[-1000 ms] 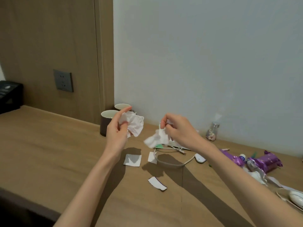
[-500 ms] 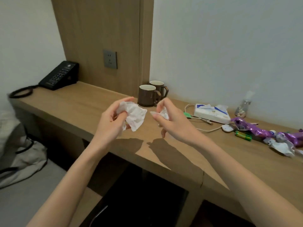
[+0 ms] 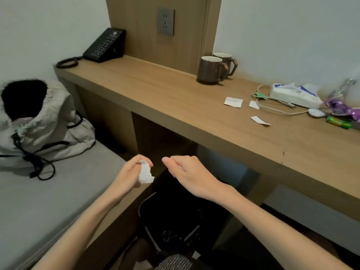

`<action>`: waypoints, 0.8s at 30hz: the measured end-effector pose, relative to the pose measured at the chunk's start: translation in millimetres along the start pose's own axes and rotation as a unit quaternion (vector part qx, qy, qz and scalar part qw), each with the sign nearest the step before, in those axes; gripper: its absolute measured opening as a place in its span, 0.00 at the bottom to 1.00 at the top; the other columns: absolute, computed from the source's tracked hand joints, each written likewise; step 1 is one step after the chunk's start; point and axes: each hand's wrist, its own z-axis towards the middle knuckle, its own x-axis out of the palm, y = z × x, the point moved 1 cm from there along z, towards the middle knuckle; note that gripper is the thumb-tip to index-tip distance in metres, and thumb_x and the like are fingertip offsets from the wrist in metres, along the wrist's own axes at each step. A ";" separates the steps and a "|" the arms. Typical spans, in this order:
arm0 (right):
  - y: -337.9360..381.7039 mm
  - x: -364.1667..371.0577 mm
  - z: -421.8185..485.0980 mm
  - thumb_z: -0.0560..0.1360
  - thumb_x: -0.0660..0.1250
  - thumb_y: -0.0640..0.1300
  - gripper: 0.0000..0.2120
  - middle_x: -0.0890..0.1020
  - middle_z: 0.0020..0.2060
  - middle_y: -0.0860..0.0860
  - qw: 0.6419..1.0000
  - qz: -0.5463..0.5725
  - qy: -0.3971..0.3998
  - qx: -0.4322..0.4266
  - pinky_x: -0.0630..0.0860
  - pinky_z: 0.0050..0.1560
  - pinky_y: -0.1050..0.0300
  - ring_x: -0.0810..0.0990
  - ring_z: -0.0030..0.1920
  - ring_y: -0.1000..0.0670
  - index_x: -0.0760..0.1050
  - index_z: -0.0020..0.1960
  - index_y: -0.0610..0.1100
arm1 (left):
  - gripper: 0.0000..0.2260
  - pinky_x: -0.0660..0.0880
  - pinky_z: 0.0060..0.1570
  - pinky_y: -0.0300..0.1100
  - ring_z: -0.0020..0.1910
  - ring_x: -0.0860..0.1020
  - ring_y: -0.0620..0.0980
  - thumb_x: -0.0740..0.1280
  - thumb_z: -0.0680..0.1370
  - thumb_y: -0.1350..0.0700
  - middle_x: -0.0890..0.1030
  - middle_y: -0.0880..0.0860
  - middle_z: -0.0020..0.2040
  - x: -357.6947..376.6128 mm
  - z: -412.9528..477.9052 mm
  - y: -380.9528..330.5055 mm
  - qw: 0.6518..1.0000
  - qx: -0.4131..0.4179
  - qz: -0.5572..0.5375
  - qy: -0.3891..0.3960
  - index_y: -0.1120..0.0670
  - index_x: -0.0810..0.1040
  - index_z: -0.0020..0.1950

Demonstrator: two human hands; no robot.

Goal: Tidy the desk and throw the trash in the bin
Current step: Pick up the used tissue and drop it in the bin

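1. Left hand point(image 3: 130, 172): fingers curled round a crumpled tissue point(image 3: 145, 174), which hangs from the fingertips toward the right hand.
2. Right hand point(image 3: 190, 174): just beside the left hand, apart from it, back turned up and fingers curled under. A white scrap point(image 3: 179, 167) shows beneath the fingers and appears to be pinched there; most of it is hidden.
3. Bin point(image 3: 169, 215): black, open-topped, on the floor directly below both hands. Neither the tissue nor the scrap touches it.
4. Desk point(image 3: 175, 106): wooden, beyond and above the hands, its front edge running past the right hand.
5. Paper slips point(image 3: 233, 102): three white pieces lying flat on the desk, beyond the right hand and well apart from it.
6. Mugs point(image 3: 210, 70): two brown mugs, upright and close together, farther back than the slips.
7. Tissue pack point(image 3: 294, 94), white cable point(image 3: 276, 111), purple wrapper point(image 3: 342, 108) and green batteries point(image 3: 338, 122): grouped on the desk far out past the right hand.
8. Telephone point(image 3: 106, 45): black, at the desk end beyond the left hand.
9. Drawstring bag point(image 3: 42, 121): pale, slumped on a grey cushion point(image 3: 48, 191), well out past the left hand.
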 end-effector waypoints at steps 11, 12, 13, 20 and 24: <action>-167.6 93.6 33.7 0.83 0.52 0.49 0.19 0.70 0.28 0.53 0.963 0.058 -0.053 0.257 0.67 0.35 0.58 0.69 0.29 0.55 0.67 0.34 0.47 | 0.11 0.67 0.32 0.30 0.36 0.71 0.44 0.55 0.80 0.46 0.72 0.46 0.39 75.0 54.6 167.4 0.972 -0.171 0.111 0.121 0.51 0.72 0.50; -179.6 99.3 36.3 0.82 0.54 0.49 0.16 0.71 0.29 0.53 0.954 0.086 -0.045 0.285 0.67 0.34 0.57 0.69 0.29 0.55 0.68 0.37 0.46 | 0.18 0.68 0.33 0.29 0.37 0.72 0.43 0.55 0.78 0.40 0.72 0.47 0.41 80.4 57.6 174.5 0.969 -0.182 0.106 0.130 0.53 0.71 0.54; -190.1 104.1 39.2 0.82 0.55 0.49 0.12 0.71 0.31 0.52 0.940 0.120 -0.026 0.320 0.67 0.31 0.58 0.69 0.30 0.55 0.69 0.42 0.46 | 0.20 0.69 0.35 0.29 0.40 0.73 0.44 0.55 0.77 0.39 0.73 0.47 0.45 85.1 61.1 184.7 0.966 -0.194 0.104 0.139 0.54 0.70 0.58; -229.4 124.5 51.3 0.77 0.66 0.44 0.36 0.67 0.71 0.43 0.848 0.286 0.068 0.442 0.76 0.60 0.49 0.73 0.65 0.43 0.48 0.76 0.51 | 0.22 0.71 0.55 0.43 0.63 0.74 0.55 0.58 0.81 0.56 0.69 0.57 0.70 100.6 74.1 228.0 0.924 -0.306 0.130 0.188 0.54 0.58 0.75; -230.6 121.7 53.4 0.78 0.64 0.48 0.35 0.61 0.75 0.46 0.869 0.225 0.109 0.427 0.69 0.62 0.52 0.66 0.71 0.44 0.46 0.78 0.52 | 0.23 0.67 0.60 0.39 0.64 0.73 0.50 0.58 0.81 0.57 0.66 0.56 0.73 96.7 70.2 230.7 0.918 -0.289 0.152 0.224 0.53 0.58 0.76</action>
